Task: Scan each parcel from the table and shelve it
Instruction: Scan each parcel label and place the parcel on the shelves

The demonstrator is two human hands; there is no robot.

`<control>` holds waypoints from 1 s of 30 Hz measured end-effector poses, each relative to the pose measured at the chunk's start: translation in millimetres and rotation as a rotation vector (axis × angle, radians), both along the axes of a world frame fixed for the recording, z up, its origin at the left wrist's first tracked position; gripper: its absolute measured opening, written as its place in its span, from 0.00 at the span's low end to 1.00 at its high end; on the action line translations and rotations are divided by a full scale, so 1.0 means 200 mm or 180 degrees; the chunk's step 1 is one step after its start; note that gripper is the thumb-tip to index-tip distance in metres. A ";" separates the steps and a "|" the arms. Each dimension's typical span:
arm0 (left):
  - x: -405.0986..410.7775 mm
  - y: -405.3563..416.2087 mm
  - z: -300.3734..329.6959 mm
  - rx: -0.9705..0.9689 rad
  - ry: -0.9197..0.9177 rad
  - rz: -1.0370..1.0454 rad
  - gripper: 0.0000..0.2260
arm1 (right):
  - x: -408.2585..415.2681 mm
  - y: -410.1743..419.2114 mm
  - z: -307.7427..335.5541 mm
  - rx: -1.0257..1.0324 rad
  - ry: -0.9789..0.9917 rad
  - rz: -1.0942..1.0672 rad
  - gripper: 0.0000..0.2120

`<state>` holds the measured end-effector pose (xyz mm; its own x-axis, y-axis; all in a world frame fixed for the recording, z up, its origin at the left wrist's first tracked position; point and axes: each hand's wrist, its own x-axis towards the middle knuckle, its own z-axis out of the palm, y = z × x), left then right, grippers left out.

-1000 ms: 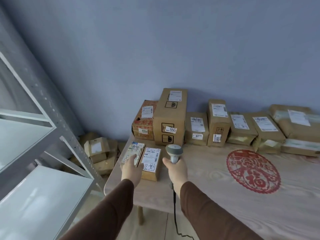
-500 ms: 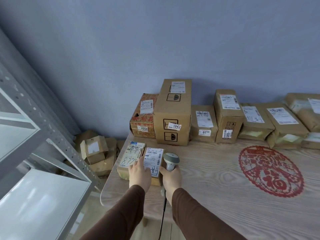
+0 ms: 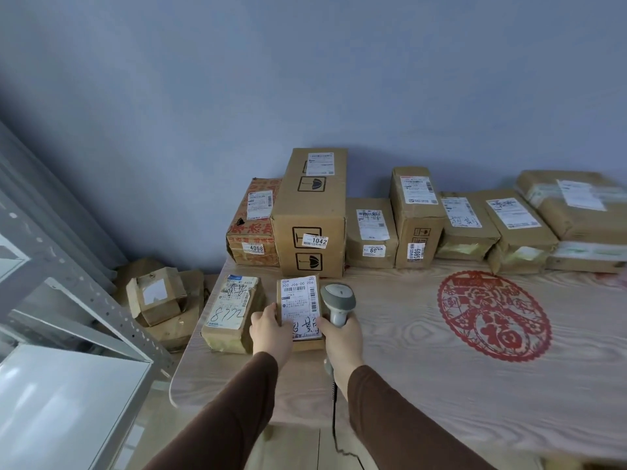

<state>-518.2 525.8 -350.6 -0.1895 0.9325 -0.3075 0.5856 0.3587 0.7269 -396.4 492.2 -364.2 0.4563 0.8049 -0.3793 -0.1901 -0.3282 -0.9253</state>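
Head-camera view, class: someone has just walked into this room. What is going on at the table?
A person in brown sleeves is working through parcels on a pale wooden table. The left hand holds a small brown cardboard parcel with a white label, while the right hand grips a grey handheld barcode scanner right beside it. A row of brown cardboard boxes waits along the blue wall. The grey metal shelf unit stands to the left.
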 end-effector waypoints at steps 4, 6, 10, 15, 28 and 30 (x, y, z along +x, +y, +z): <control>0.15 -0.06 0.15 0.0274 -0.1139 -0.0061 0.23 | 0.17 -0.05 0.17 0.0335 0.0097 -0.0158 0.12; 0.24 -0.09 0.26 0.0268 -0.1837 -0.0320 0.22 | 0.27 -0.07 0.29 0.0477 0.0127 -0.0243 0.12; 0.43 -0.10 0.53 0.0285 -0.2333 -0.0847 0.23 | 0.51 -0.13 0.57 0.0809 -0.0046 -0.0398 0.12; 0.67 -0.13 0.91 0.0331 -0.2551 -0.1456 0.31 | 0.79 -0.27 0.97 0.1243 -0.0140 -0.0527 0.12; 1.30 -0.46 1.76 0.1269 -0.3026 -0.2668 0.33 | 1.29 -0.86 1.97 0.2153 -0.1429 -0.1040 0.11; 1.39 -0.51 1.84 0.1370 -0.3105 -0.2619 0.34 | 1.34 -0.98 2.06 0.2211 -0.1607 -0.0925 0.08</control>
<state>-239.5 423.7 17.8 0.5942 0.7247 0.3490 -0.2981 -0.2046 0.9324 -129.1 295.8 47.1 0.6577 0.6049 0.4489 0.3037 0.3325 -0.8929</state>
